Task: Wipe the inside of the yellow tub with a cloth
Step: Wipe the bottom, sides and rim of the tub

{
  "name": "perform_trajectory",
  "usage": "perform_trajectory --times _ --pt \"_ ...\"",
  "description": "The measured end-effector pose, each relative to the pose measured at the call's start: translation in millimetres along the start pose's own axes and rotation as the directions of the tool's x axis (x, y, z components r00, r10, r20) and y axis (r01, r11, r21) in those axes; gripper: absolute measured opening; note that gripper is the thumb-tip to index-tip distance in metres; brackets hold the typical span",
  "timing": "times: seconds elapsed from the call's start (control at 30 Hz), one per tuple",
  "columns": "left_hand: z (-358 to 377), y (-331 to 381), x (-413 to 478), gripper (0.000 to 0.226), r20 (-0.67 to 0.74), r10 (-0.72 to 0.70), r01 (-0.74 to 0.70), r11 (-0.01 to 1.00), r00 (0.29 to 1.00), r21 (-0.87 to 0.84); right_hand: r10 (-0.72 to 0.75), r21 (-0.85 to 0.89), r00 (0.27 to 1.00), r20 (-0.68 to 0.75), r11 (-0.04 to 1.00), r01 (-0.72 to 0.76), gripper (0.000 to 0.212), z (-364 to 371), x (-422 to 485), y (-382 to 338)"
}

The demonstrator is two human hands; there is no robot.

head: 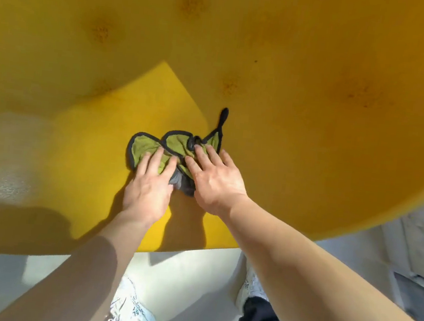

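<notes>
The yellow tub point(301, 117) fills most of the head view, its curved inner surface partly sunlit, partly in shade. A crumpled green cloth point(173, 145) with dark edging and a dark loop lies flat on that surface near the middle. My left hand point(148, 187) presses on the cloth's left part with fingers spread. My right hand point(216, 181) presses on its right part, fingers spread as well. Both palms lie flat on the cloth rather than closed around it. A grey fold of the cloth shows between the hands.
Several darker speckled stains point(100, 32) mark the tub's upper surface. Below the tub's near rim lies a pale floor point(188, 275) with my two white shoes point(132, 306) on it. A grey structure point(420, 260) stands at the right edge.
</notes>
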State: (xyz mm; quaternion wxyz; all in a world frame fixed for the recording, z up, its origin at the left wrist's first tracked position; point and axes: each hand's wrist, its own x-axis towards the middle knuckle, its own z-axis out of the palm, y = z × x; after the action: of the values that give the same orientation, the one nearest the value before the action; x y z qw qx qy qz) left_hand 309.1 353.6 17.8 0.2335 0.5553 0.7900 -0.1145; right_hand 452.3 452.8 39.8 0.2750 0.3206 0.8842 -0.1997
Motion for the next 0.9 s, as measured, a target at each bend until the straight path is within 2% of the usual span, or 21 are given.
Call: perform_trajectory --times 0.1,0.2,0.27,0.3,0.37,0.43,0.5,0.6,0.7,0.77,0.9 --pt "1 77 31 0.072 0.052 0.002 0.004 0.992 0.999 -0.124 0.115 -0.173 0.993 -0.025 0.978 -0.118 0.060 -28 -27 56" --pt "-9 174 71 0.081 0.025 0.176 -0.167 0.964 0.984 -0.207 0.324 -0.331 0.938 -0.125 0.877 -0.348 0.061 -60 -61 118" --pt "-15 215 87 0.094 -0.021 0.262 -0.261 0.942 0.965 -0.210 0.401 -0.309 0.893 -0.205 0.839 -0.448 0.062 -71 -78 137" --pt "-15 221 90 0.094 -0.037 0.259 -0.260 0.933 0.965 -0.250 0.408 -0.273 0.887 -0.215 0.847 -0.456 0.061 -71 -81 137" --pt "-8 204 77 0.085 -0.025 0.284 -0.278 0.909 0.958 -0.310 0.371 -0.194 0.911 -0.178 0.895 -0.402 0.059 -64 -80 125" --pt "-6 167 51 0.088 0.035 0.274 -0.255 0.928 0.961 -0.270 0.290 -0.094 0.953 -0.090 0.950 -0.298 0.059 -50 -70 107" --pt "-4 132 26 0.089 0.115 0.190 -0.158 0.959 0.975 -0.237 0.183 -0.007 0.983 0.021 0.983 -0.183 0.064 -37 -64 91" --pt "-5 115 -3 0.085 0.186 0.120 -0.088 0.980 0.975 -0.176 0.103 0.017 0.991 0.080 0.994 -0.105 0.061 -23 -71 77" --pt "-17 140 -8 0.078 0.228 0.086 -0.028 0.969 0.970 -0.245 0.112 -0.098 0.987 0.117 0.990 -0.100 0.056 -28 -93 81" --pt "-29 177 -5 0.071 0.273 0.102 0.012 0.923 0.956 -0.386 0.146 -0.233 0.981 0.128 0.966 -0.114 0.056 -48 -107 100" --pt "-81 260 20 0.058 0.214 0.244 -0.016 0.693 0.946 -0.721 0.203 -0.510 0.979 0.009 0.843 -0.170 0.052 -120 -132 158"
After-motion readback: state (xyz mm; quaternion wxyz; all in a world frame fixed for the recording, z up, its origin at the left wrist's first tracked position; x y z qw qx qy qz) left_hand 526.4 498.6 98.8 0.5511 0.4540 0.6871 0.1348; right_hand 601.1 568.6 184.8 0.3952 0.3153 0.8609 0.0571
